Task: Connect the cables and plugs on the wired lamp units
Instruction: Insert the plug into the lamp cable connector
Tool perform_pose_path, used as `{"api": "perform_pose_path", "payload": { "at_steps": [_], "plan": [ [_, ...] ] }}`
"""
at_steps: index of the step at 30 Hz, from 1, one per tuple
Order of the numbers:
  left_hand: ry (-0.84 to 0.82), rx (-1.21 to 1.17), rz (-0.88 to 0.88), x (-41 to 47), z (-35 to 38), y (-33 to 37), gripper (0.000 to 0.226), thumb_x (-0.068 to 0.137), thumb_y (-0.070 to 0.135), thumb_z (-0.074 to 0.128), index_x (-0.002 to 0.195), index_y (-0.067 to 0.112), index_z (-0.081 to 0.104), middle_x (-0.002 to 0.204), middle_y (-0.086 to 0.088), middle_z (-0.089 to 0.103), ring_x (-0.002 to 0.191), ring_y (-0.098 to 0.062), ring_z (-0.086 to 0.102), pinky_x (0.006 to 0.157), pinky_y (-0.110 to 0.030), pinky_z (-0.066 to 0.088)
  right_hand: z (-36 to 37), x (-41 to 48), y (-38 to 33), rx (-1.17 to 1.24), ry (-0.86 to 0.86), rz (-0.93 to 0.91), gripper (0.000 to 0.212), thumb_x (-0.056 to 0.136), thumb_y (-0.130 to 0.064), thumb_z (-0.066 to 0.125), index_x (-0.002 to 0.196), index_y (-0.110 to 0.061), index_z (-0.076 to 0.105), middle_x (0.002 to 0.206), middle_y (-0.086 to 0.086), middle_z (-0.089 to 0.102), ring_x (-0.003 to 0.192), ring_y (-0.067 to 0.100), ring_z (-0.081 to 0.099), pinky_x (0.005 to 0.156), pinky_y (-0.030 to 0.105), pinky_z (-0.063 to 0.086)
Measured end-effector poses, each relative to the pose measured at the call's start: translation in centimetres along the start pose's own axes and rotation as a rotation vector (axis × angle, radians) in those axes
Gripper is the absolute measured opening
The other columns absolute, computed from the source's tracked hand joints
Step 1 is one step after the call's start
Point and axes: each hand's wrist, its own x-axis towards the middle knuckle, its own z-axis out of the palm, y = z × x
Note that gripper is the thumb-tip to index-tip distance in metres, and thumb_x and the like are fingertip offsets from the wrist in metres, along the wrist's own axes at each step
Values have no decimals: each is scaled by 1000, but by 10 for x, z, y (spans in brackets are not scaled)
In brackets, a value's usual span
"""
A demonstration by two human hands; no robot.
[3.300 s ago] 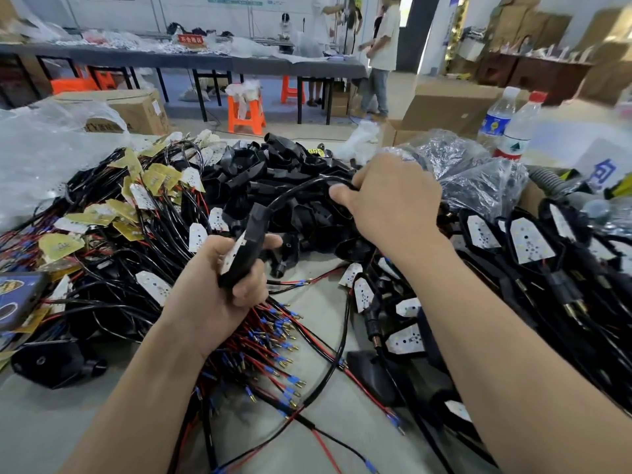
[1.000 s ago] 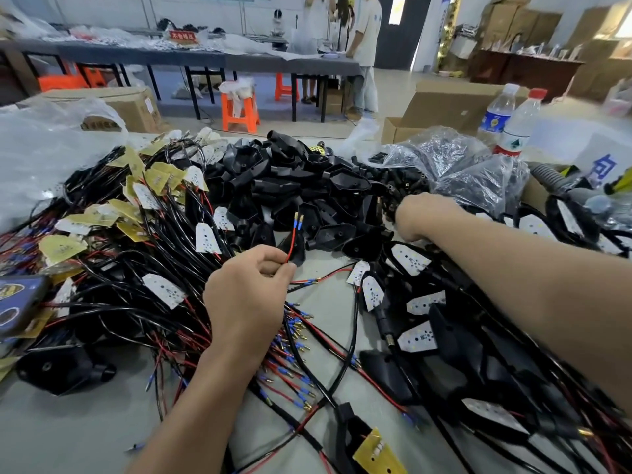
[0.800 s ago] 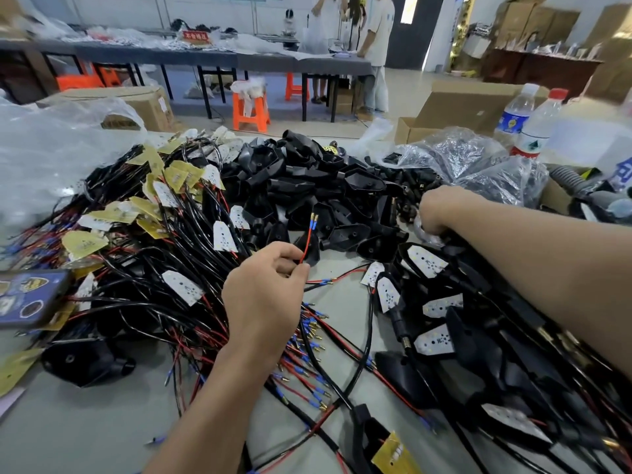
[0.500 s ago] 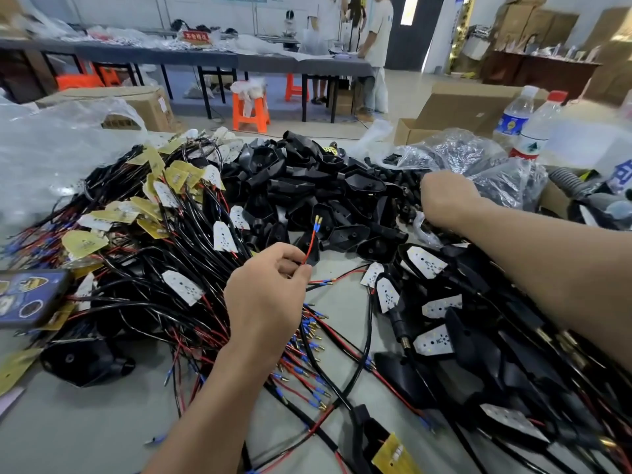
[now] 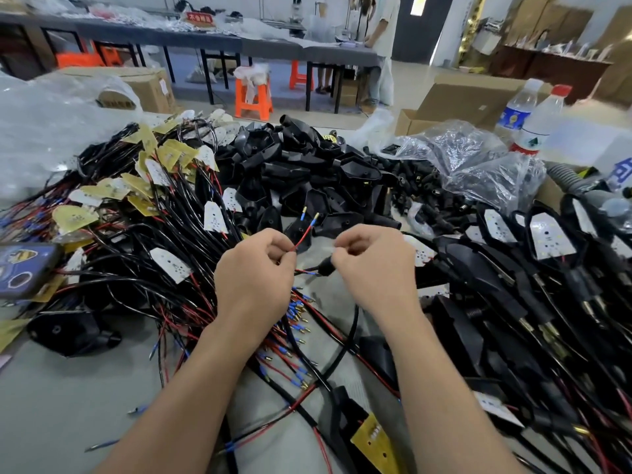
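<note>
Pinching a thin red wire (image 5: 304,236) in the left hand (image 5: 254,271), centre frame, tips pointing up, while the right hand (image 5: 372,265) grips a small black plug (image 5: 324,267) just beside it. Risk now: the floppy lead could slip or miss, or snag in the tangle of cables (image 5: 164,234) on the surface (image 5: 68,405) below.

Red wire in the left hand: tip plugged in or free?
Free: the red wire, pinched by the left hand, ends in the air, joined to nothing.
</note>
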Motion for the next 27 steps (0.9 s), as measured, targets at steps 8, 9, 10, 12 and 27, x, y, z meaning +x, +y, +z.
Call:
{"api": "perform_pose_path", "payload": {
  "at_steps": [8,9,10,12,27],
  "plan": [
    [-26,86,23,-1,0,4,14,88,24,75,84,34,68,65,24,66,63,1,64,69,-29,56,13,-14,6,-646,-253,-99,30,82,-15,59,107,-28,69,101,3,68,102,31,64,70,31,39],
    [-28,89,26,-1,-1,5,13,88,24,76,84,34,68,65,24,66,64,2,64,69,-29,56,14,-16,6,-666,-288,-97,30,83,-17,59,109,-28,68,102,4,68,104,31,63,71,31,37],
    [-30,90,29,-1,-1,5,13,88,24,76,84,34,69,66,24,66,64,2,64,69,-28,56,14,-17,6,-667,-305,-94,28,83,-18,60,109,-27,66,103,5,68,104,32,63,71,31,37],
    [-32,97,34,-1,-1,5,13,88,23,76,84,33,70,66,23,66,65,2,65,69,-27,55,15,-18,5,-640,-300,-86,24,83,-17,60,106,-23,64,102,7,68,102,33,63,72,31,36],
    [16,101,132,-7,-6,12,13,81,27,81,81,38,74,70,21,67,70,2,62,66,-25,51,-9,-4,0,794,78,326,27,83,4,61,97,-17,54,76,15,57,56,25,67,50,30,50]
  ]
}}
